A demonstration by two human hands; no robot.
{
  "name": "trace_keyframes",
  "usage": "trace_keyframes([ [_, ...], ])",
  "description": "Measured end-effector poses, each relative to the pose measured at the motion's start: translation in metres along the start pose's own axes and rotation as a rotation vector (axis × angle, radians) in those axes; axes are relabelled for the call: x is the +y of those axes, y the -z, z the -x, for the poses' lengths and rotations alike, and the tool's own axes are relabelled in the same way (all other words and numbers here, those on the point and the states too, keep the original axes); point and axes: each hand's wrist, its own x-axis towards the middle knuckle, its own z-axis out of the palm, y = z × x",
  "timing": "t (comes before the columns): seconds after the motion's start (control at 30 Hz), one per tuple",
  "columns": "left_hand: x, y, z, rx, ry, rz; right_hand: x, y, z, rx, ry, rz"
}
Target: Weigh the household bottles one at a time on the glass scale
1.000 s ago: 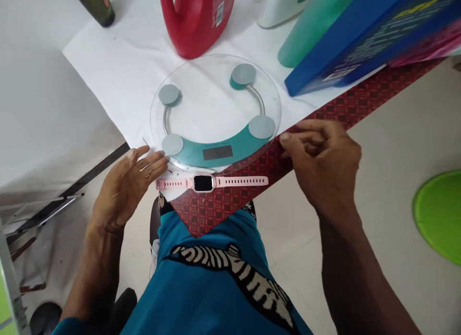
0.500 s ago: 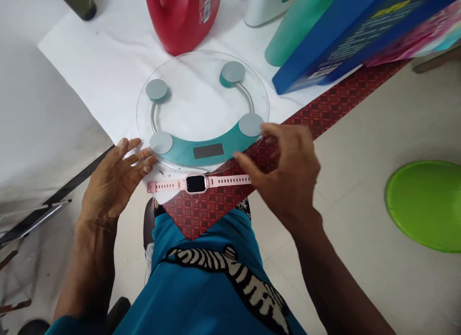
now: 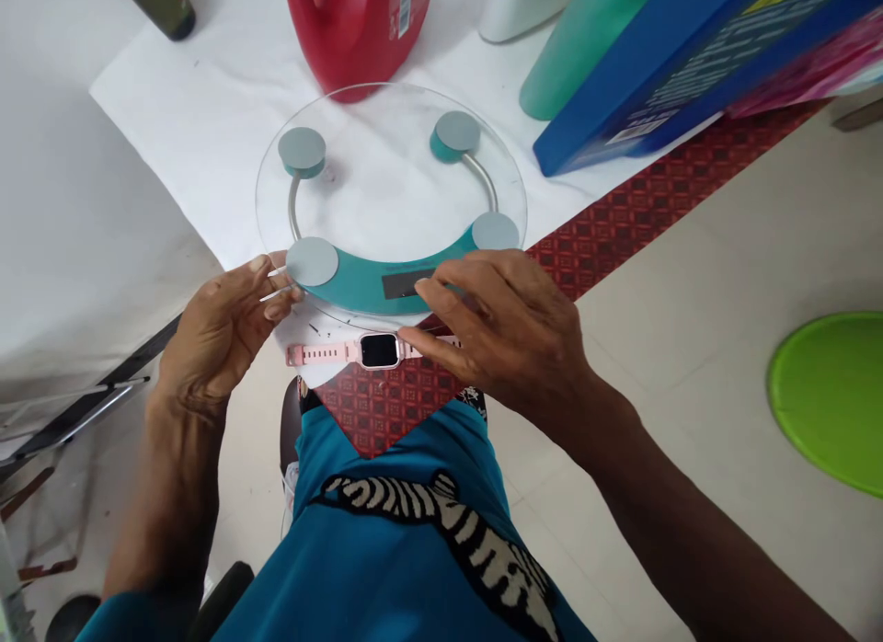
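Observation:
A round glass bathroom scale [image 3: 386, 297] with a teal curved panel, grey round pads and a dark display lies at the table's near corner. My left hand [image 3: 224, 325] grips its left rim, fingers under the glass and thumb at the edge. The left side looks slightly raised. My right hand [image 3: 507, 334] hovers over the panel's right part, fingers apart and holding nothing, partly hiding the display. Just below the scale lies a smartwatch [image 3: 379, 350] with a pink strap, stretched out flat. The right thumb is over its strap; whether it touches I cannot tell.
Behind the scale stand a red jug [image 3: 359, 44], a white container [image 3: 521, 12], a teal bottle [image 3: 586, 53] and a blue box [image 3: 641, 81]. A dark green bottle [image 3: 166, 7] is at far left. A green stool or basin [image 3: 834, 394] stands on the floor at right.
My left hand has closed on the scale's left rim, which has risen slightly. My right hand has moved left from the scale's right edge to over the display.

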Motion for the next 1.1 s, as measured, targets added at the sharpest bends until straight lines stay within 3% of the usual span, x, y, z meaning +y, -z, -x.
trace_keyframes([
  [0.3,0.005,-0.011,-0.003,-0.030,-0.040,0.103,0.001,-0.016,0.007,-0.029,-0.081,0.031],
  [0.4,0.005,-0.012,-0.001,-0.030,-0.028,0.110,0.002,-0.029,0.008,0.020,0.018,0.057],
  [0.53,0.003,-0.013,-0.002,-0.020,0.006,0.122,0.004,-0.042,0.011,0.177,0.220,0.179],
  [0.63,0.001,-0.015,-0.004,-0.008,0.014,0.131,0.008,-0.043,0.012,0.235,0.264,0.244],
  [0.87,0.000,-0.016,-0.003,-0.010,-0.016,0.114,0.015,-0.038,0.009,0.036,-0.053,-0.102],
  [1.0,-0.009,-0.020,0.006,-0.051,-0.038,0.114,0.016,-0.031,0.009,0.078,-0.218,-0.257],
  [1.1,-0.017,-0.028,0.016,-0.061,0.018,0.164,0.015,-0.026,0.009,0.098,-0.322,-0.346],
])
